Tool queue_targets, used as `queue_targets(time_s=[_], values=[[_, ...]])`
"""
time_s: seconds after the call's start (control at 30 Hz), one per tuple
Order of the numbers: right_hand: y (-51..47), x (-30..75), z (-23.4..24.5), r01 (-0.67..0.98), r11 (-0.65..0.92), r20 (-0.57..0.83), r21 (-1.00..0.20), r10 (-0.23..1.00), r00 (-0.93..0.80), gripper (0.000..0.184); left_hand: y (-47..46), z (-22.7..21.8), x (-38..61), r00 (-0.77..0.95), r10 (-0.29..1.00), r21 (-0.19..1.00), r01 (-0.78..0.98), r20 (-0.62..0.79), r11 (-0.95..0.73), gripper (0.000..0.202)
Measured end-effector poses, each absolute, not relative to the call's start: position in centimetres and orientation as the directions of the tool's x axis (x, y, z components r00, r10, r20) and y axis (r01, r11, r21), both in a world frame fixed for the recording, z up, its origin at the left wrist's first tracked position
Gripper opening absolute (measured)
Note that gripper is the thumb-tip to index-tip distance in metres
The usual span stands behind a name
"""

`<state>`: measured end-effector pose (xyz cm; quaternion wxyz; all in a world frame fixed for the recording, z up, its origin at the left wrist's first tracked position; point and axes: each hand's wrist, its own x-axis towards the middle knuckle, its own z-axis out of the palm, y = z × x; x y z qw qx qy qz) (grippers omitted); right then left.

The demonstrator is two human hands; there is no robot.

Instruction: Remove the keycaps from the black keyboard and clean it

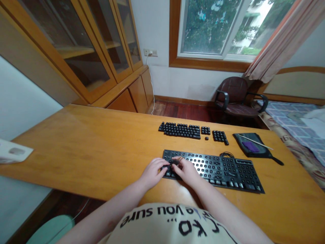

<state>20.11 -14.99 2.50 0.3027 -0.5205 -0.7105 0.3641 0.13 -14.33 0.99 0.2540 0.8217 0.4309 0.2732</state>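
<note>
A black keyboard (220, 172) lies in front of me, most of its key posts bare and keycaps standing along its near edge. My left hand (153, 172) rests at its left end, fingers stretched over the frame and thumb apart from them. Beside it, my right hand (186, 171) is closed, thumb and fingertips around a small dark piece that looks like a keycap; the fingers partly hide it. Farther back, loose black keycaps (181, 129) lie in keyboard order, with a number-pad block (220, 136) and a single keycap (206, 138) near it.
A dark pouch (256, 149) with a purple cloth (250, 147) and a thin pale stick (254, 141) lies on the right of the wooden table (101, 145). The keyboard's coiled cable (226, 154) sits behind it. A white object (15, 151) stands at the left edge.
</note>
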Motion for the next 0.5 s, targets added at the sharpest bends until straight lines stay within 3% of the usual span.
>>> queue_targets(time_s=[0.27, 0.5], values=[[-15.52, 20.18, 2.97, 0.459, 0.302, 0.128, -0.836, 0.920, -0.371, 0.019, -14.29, 1.01, 0.22, 0.536, 0.808, 0.600, 0.571, 0.244, -0.560, 0.024], [-15.94, 19.82, 2.40, 0.481, 0.353, 0.224, -0.802, 0.925, -0.306, 0.017, -14.16, 0.68, 0.35, 0.538, 0.807, 0.606, 0.565, 0.244, -0.560, 0.023]])
